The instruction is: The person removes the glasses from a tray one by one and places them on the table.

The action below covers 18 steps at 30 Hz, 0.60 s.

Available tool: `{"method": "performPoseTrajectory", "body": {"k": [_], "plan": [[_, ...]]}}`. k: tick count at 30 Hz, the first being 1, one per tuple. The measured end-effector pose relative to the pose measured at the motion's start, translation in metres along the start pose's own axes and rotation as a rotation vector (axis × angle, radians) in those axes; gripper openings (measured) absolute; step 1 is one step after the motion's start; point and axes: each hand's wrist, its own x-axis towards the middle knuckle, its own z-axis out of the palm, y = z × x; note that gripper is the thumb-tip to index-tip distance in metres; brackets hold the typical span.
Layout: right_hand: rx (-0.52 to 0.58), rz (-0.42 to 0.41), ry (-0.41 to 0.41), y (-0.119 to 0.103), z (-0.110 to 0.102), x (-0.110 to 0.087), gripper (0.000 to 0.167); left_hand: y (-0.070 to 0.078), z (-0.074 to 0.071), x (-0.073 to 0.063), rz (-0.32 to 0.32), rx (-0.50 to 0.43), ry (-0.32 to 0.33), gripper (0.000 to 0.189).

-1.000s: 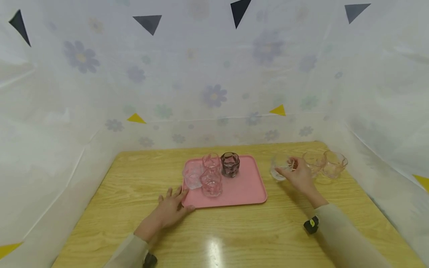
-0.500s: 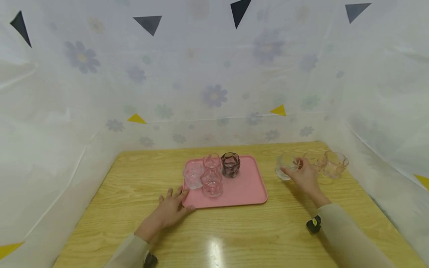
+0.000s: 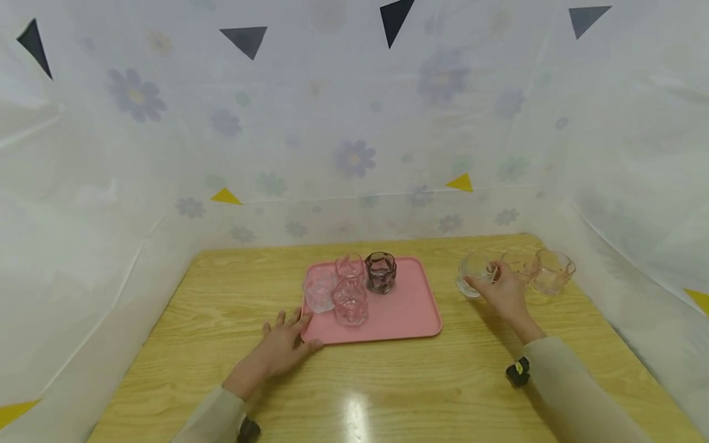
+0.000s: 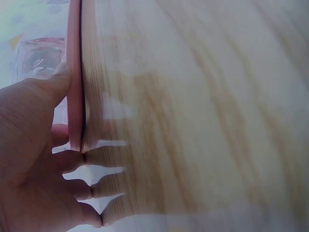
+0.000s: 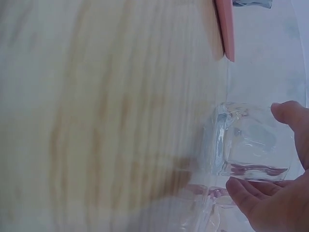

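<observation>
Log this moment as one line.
left hand: touches pink tray at corner | right hand: grips clear glass, off tray | dark glass: upright on tray

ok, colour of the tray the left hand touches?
The tray is pink, clearest in the head view.

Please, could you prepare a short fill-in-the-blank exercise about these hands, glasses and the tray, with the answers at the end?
1. The right hand holds a clear glass, to the right of which stand ____ other glasses.
2. The left hand touches the tray, whose colour is ____.
3. The dark glass stands ____ the tray, not beside it.
Missing words: two; pink; on.
</observation>
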Motion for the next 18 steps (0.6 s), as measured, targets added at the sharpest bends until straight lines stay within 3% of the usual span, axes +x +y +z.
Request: {"method": "performPoseTrajectory", "body": {"k": [11,18], "plan": [[-0.010,-0.015,0.023,-0.001,0.001,0.000,0.090,-0.003,0.002,0.000,0.014,-0.010,0.008,0.079],[0.000,-0.091,0.081,-0.007,-0.002,0.001,0.094,-0.024,0.022,0.009,0.056,-0.018,0.091,0.087]]}}
